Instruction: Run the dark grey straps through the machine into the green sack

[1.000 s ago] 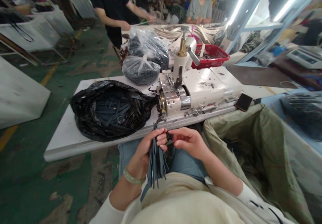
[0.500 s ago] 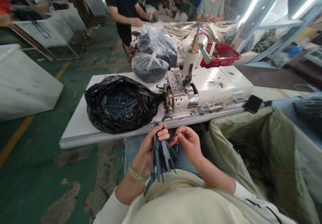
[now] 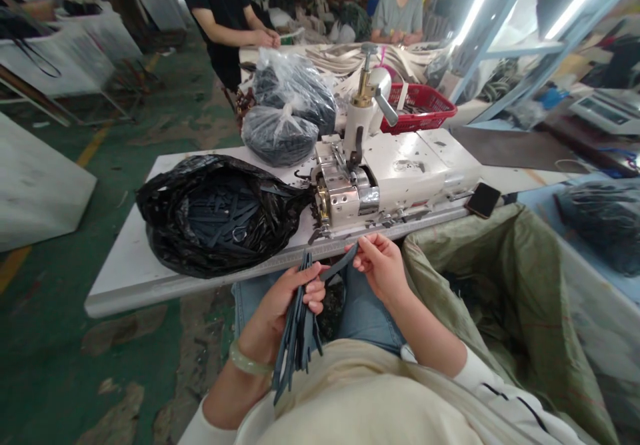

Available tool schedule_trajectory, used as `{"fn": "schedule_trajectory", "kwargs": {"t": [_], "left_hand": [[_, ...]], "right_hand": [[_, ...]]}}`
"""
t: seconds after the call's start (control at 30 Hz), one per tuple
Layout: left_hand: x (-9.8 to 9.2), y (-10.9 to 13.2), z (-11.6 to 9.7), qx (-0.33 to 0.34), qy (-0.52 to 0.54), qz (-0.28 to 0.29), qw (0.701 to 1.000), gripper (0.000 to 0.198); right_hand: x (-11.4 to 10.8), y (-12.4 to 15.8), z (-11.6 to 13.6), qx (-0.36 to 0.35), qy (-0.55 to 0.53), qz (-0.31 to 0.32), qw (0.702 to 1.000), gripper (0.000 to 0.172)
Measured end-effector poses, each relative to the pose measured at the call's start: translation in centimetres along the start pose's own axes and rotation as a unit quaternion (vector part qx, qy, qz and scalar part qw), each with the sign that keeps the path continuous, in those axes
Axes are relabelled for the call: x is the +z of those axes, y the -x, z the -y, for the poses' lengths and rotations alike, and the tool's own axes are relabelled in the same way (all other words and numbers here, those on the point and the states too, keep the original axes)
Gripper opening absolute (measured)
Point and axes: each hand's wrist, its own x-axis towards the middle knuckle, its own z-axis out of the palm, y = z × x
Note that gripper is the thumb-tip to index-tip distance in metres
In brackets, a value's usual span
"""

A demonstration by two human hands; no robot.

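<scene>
As the head view looks down, left hand (image 3: 285,298): closed round a bundle of dark grey-blue flat strips (image 3: 296,338), over the lap, below the bench edge.
Right hand (image 3: 384,268): fingertips pinching one end of a single dark grey-blue strip (image 3: 339,266), which runs back to the bundle.
Bench (image 3: 125,271): white; open black plastic bag (image 3: 163,213) of similar strips at left, cream metal machine (image 3: 400,165) just beside it.
Right side: olive woven sack (image 3: 500,278), mouth open.

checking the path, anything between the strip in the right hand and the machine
Nothing visible. The strip in the right hand faces the machine across the table edge; black bag left of that gap, green sack right, the bundle in the left hand below.
</scene>
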Motion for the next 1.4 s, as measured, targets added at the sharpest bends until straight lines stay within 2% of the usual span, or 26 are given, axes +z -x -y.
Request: {"fn": "schedule_trajectory", "kwargs": {"t": [0.17,0.33,0.53,0.67,0.8,0.9,1.0,1.13,1.4], "left_hand": [[0.6,0.2,0.6,0.037,-0.063,-0.04,0.997,0.014],[0.5,0.0,0.6,0.043,-0.091,-0.026,0.995,0.018],[0.7,-1.0,1.2,0.077,-0.1,-0.07,0.99,0.019],[0.7,-1.3,1.2,0.074,-0.089,-0.048,0.992,0.018],[0.4,-1.0,0.6,0.072,-0.081,-0.041,0.993,0.014],[0.1,-0.8,0.1,0.085,-0.076,-0.062,0.992,0.014],[-0.2,-0.8,-0.3,0.09,-0.065,-0.07,0.991,0.014],[-0.3,-1.0,-0.6,0.093,-0.061,-0.076,0.991,0.015],[-0.5,-1.1,-0.9,0.093,-0.053,-0.081,0.991,0.012]], "right_hand": [[0.3,-0.6,0.0,0.013,0.002,-0.008,1.0,0.033],[0.1,-1.0,-0.1,0.003,0.004,-0.017,1.0,0.033],[1.2,-0.3,-1.3,0.027,0.021,0.069,0.997,0.019],[1.9,-0.3,-1.7,0.058,0.008,0.091,0.994,0.023],[1.6,-1.8,-1.1,0.077,-0.007,0.106,0.991,0.024],[1.0,-4.1,-0.2,0.043,0.045,0.082,0.995,0.025],[0.6,-7.1,0.9,0.004,0.105,0.04,0.994,0.034],[0.4,-10.4,2.1,0.001,0.102,0.005,0.995,0.037],[0.5,-12.6,2.3,-0.015,0.071,-0.062,0.995,0.032]]}}
